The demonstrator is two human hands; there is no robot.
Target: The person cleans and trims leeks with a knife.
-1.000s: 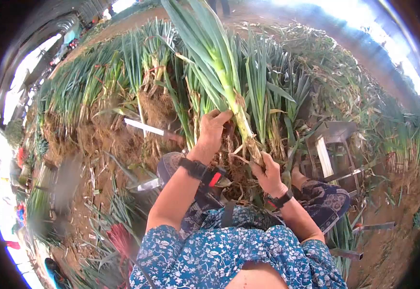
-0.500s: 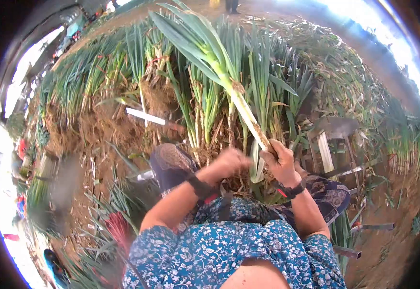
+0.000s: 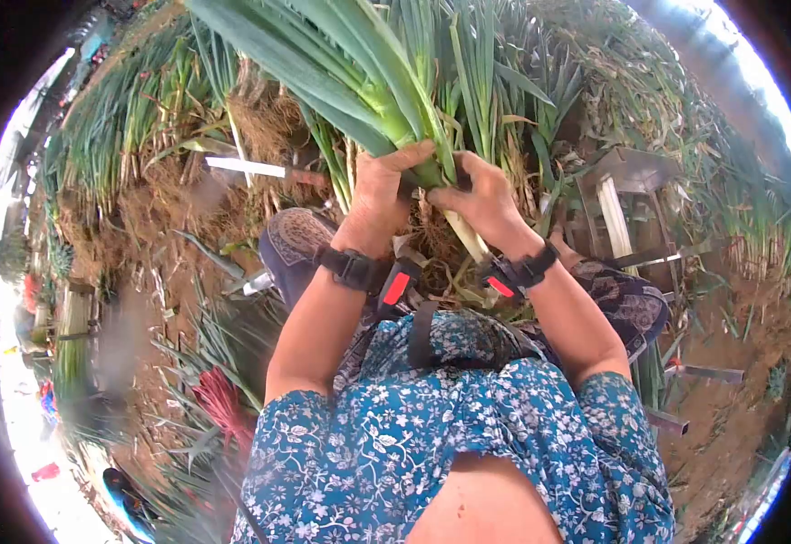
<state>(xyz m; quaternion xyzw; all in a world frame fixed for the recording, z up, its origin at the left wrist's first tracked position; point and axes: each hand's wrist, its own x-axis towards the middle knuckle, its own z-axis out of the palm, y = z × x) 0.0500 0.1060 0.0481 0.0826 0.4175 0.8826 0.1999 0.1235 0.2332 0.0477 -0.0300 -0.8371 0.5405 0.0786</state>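
Both hands now meet on the long green-leaved leek with white stalk [image 3: 386,100]: half a second ago the left hand [image 3: 380,195] was blurred low near the roots, the right hand [image 3: 481,201] gripping the stalk base. Now both clamp around it where leaves join stalk, fingers curled tight, held upright over the lap; looks like outer-leaf stripping. Leaf tips cut off at top; roots hidden behind wrists. Grey metal stool [image 3: 626,195] beside.

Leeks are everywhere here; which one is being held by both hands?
The big leek in the middle, gripped by the left hand and right hand; the other leeks lie piled on the ground.
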